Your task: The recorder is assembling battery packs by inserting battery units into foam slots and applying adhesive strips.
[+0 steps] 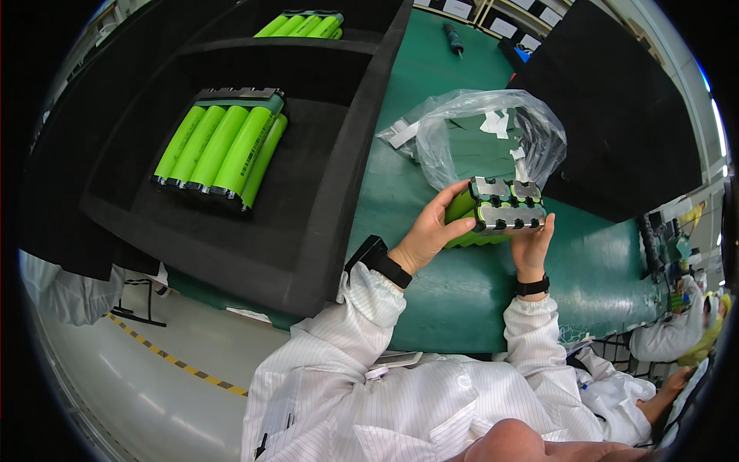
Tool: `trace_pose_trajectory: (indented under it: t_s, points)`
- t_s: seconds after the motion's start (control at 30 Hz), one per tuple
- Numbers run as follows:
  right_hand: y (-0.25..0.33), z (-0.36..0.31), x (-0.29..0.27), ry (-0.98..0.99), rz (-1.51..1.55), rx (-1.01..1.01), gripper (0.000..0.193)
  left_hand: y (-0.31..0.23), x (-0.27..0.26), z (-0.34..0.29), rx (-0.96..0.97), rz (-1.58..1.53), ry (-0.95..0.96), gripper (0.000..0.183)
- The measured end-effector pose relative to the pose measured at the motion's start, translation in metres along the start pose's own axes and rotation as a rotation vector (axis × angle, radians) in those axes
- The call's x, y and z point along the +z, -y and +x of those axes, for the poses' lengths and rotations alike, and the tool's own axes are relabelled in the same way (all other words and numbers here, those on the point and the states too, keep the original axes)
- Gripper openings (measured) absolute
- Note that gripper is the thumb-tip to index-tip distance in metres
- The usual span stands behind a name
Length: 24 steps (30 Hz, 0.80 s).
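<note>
Between my two hands is a battery pack (508, 206) of green cylindrical cells, its end with black holders and silver metal strips turned up. My left hand (433, 231) grips its left side, thumb along the near edge. At the right end, my right hand (533, 248) supports it from below and the side, with part of the fingers hidden behind the pack. The pack is held over the green table mat (469, 300). Just beyond it lies a clear plastic bag (439, 146), opened wide, with white paper scraps (496, 123) inside its ring.
At left, a black foam-lined box (308, 192) holds another green battery pack (219, 146), with a further pack (300, 25) in its far compartment. A black panel (616, 108) stands at right. A screwdriver (454, 40) lies at the far edge. Other people in white work nearby.
</note>
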State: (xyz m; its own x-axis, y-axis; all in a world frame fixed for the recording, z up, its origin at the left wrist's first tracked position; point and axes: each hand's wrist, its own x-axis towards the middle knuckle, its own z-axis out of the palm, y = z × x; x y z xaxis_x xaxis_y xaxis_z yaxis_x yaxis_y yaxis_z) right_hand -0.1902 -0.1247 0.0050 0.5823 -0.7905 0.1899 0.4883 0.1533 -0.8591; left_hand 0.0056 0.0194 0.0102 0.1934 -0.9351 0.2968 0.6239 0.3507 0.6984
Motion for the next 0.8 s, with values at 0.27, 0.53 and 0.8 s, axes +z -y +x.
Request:
trace_pose_trajectory:
  t_s: [0.27,0.53,0.8]
  points:
    - [0.002,-0.002,-0.003,0.007,-0.012,-0.012,0.062,-0.001,0.003,-0.008,0.052,0.117,-0.004,0.070]
    - [-0.006,0.000,0.005,0.011,-0.022,-0.035,0.063,-0.008,0.003,-0.021,0.090,0.192,-0.013,0.067]
    - [-0.015,0.001,-0.006,-0.075,-0.043,-0.111,0.053,0.024,-0.006,-0.010,0.076,0.375,0.043,0.054]
